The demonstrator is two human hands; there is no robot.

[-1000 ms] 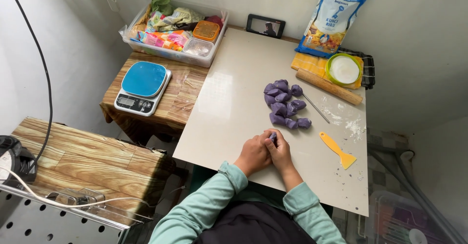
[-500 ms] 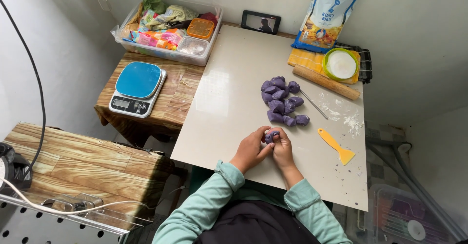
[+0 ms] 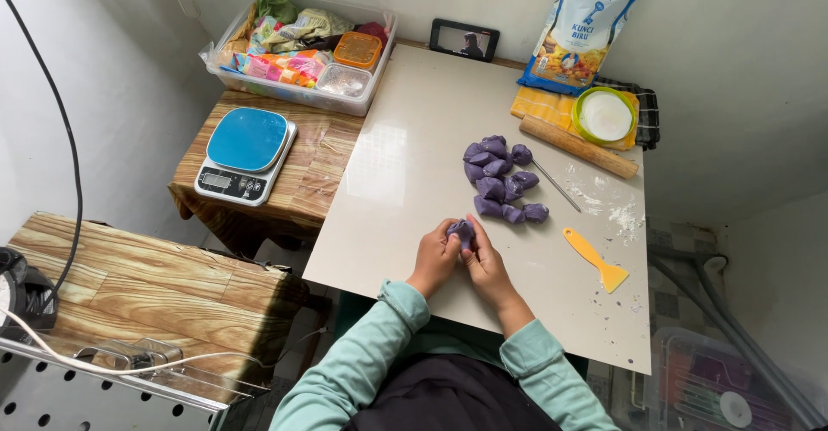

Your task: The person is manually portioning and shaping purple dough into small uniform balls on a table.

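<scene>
Both hands [image 3: 461, 254] pinched shut rnd purple dough piece [image 3: 461, 229].

The pale bench [image 3: 405, 172] carries purple dough lumps [image 3: 500, 181] mid-right, a yellow scraper [image 3: 595, 259] nearer right, a rolling pin [image 3: 578, 146] far right.

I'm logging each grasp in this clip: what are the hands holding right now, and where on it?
A small purple dough piece, pinched between the fingertips of the left hand and right hand, gripped around its sides.
</scene>
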